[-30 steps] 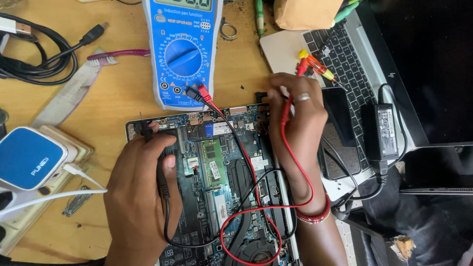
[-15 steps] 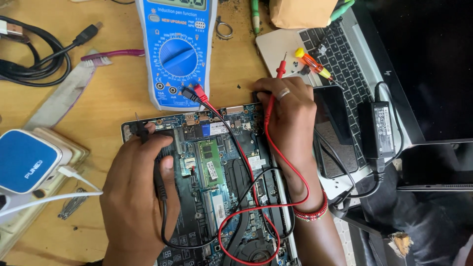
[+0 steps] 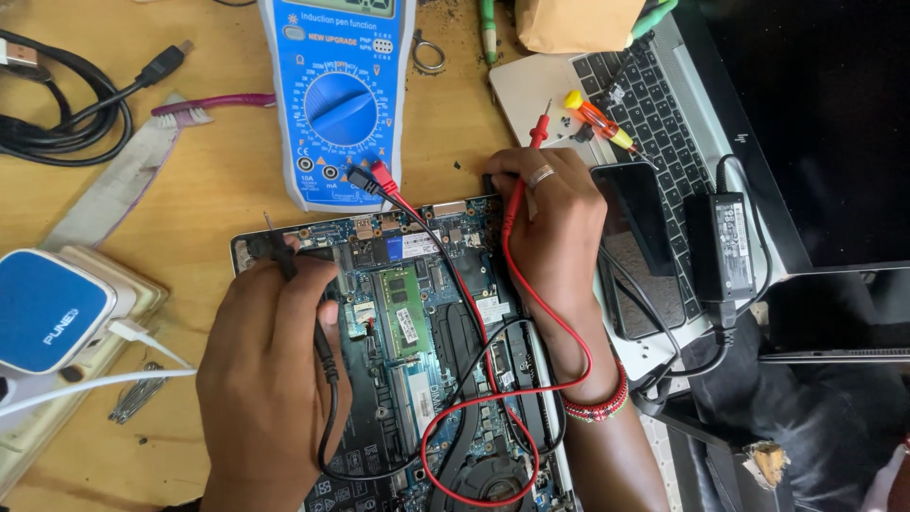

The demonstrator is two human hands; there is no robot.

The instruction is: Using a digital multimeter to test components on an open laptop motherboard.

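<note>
Holding a black probe, the left hand is closed around it and presses its tip on the top left corner of the open laptop board. The right hand is closed on a red probe at the board's top right edge. The board lies under and between both hands. A blue meter sits on the counter just above them, with red and black wires looping across the board.

The left hand hides the black probe's tip; the multimeter's display is cropped.
</note>
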